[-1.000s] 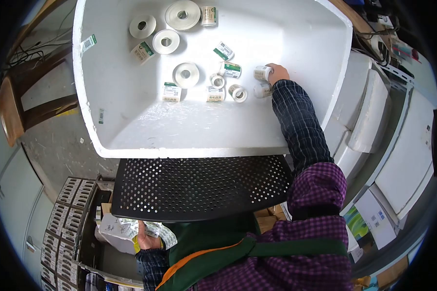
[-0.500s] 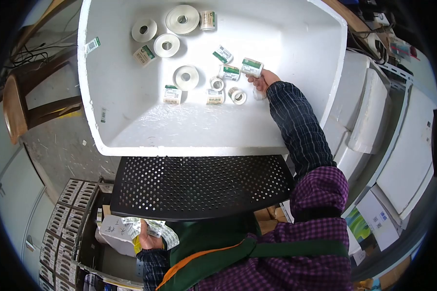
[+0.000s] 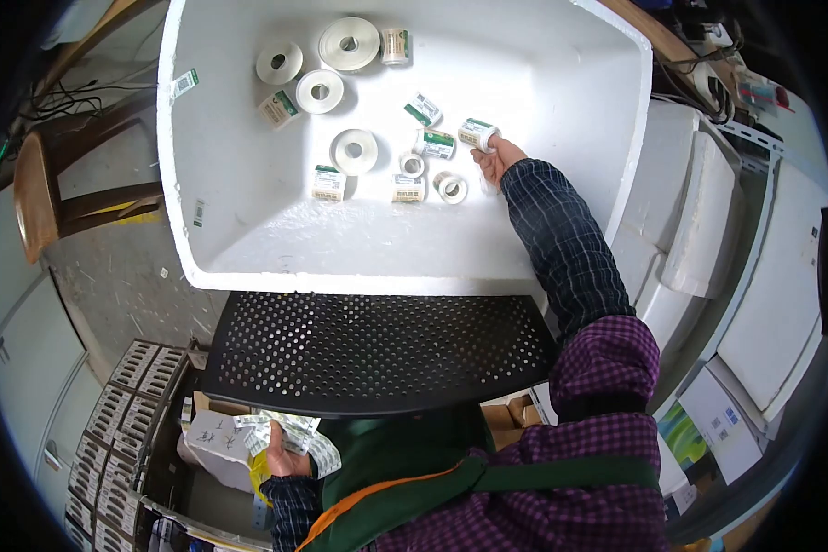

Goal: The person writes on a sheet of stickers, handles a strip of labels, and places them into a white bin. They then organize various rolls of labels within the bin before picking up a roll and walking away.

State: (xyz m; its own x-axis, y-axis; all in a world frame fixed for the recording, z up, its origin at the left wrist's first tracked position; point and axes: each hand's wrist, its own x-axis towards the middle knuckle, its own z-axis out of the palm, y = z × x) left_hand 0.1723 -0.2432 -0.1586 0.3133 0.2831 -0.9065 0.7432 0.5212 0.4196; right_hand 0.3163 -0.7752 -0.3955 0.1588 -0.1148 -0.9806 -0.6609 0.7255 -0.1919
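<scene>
My right hand (image 3: 500,159) reaches into a large white foam box (image 3: 239,248) and holds a small label roll with a green-and-white label (image 3: 477,134), lifted off the box floor. Just left of it lie more small rolls (image 3: 436,143) (image 3: 449,187). Low in the view, under a black perforated tray (image 3: 377,345), my left hand (image 3: 283,455) grips a bundle of printed label strips (image 3: 281,431).
Flat white tape rolls (image 3: 348,42) (image 3: 354,150) and small labelled packs (image 3: 327,182) lie scattered on the box floor. A wooden chair (image 3: 41,189) stands at the left. Stacked cartons (image 3: 120,405) sit at lower left, white foam lids (image 3: 699,221) at the right.
My right hand picked a label roll up from the box floor and turned it, drawing slightly left. My left hand with the label strips rose a little.
</scene>
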